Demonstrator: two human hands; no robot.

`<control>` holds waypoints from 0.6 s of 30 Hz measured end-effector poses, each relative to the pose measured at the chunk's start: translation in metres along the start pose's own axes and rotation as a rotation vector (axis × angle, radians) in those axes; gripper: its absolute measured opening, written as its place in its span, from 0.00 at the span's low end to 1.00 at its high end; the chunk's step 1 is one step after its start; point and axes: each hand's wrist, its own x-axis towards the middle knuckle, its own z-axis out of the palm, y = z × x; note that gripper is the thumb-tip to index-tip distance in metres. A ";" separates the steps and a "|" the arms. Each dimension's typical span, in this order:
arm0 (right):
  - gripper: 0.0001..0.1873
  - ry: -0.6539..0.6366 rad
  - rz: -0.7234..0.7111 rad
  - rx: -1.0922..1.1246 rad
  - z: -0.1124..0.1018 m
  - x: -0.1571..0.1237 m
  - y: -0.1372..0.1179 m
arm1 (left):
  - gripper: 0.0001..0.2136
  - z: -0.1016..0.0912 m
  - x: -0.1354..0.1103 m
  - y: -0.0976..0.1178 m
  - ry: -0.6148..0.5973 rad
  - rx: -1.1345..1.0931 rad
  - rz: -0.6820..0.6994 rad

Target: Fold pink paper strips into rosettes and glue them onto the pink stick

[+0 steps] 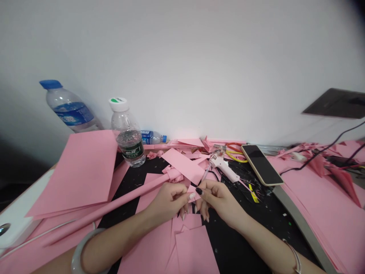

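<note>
A small piece of pink paper (191, 189) is pinched between my two hands, above the black work surface. My left hand (171, 201) grips its left side between thumb and fingers. On the other side, my right hand (216, 196) pinches it, the dark-nailed thumb on top. Part of the piece is hidden behind the fingers. Below my hands lie several overlapping pink paper sheets (196, 247). Just beyond them rests a pink paper strip (184, 165), beside a long rolled pink paper tube (122, 199). A white glue gun (225, 167) lies beyond my right hand.
A phone (264, 165) and yellow-handled scissors (236, 156) lie at the right, near a black cable (319, 148). Bottles stand at the left, including a clear water bottle (129, 140) and a blue-capped one (72, 110). Pink sheet stacks (82, 167) lie on both sides. A wall (199, 68) rises behind.
</note>
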 end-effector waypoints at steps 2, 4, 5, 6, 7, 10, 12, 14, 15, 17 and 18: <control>0.17 0.000 0.000 -0.009 0.001 0.000 -0.001 | 0.16 0.000 -0.001 0.001 -0.003 0.007 -0.009; 0.17 0.001 -0.002 -0.015 0.001 -0.001 -0.001 | 0.17 0.001 -0.001 0.002 -0.005 0.008 -0.024; 0.17 0.002 -0.002 -0.015 0.001 -0.001 -0.001 | 0.17 0.001 -0.001 0.002 -0.006 0.003 -0.033; 0.16 0.003 -0.003 -0.014 0.001 -0.001 -0.001 | 0.17 0.001 0.000 0.002 -0.010 -0.006 -0.042; 0.16 0.002 -0.005 -0.011 0.001 -0.001 0.000 | 0.17 0.001 0.000 0.001 -0.016 -0.025 -0.046; 0.16 -0.011 -0.021 0.002 -0.001 0.000 0.001 | 0.17 0.001 0.002 -0.003 -0.046 -0.125 -0.012; 0.16 -0.011 -0.030 0.012 -0.002 0.000 0.002 | 0.18 0.000 0.002 -0.005 -0.063 -0.176 0.024; 0.16 -0.008 -0.032 0.018 -0.002 0.001 0.002 | 0.18 0.000 0.001 -0.006 -0.087 -0.187 0.039; 0.16 -0.009 -0.031 0.019 -0.002 0.001 0.002 | 0.18 0.001 0.001 -0.006 -0.096 -0.174 0.045; 0.17 -0.013 -0.025 0.024 -0.002 0.001 0.002 | 0.16 0.001 0.000 -0.005 -0.109 -0.129 0.040; 0.17 -0.009 -0.018 0.029 -0.002 0.001 0.002 | 0.15 0.001 -0.001 -0.004 -0.107 -0.106 0.030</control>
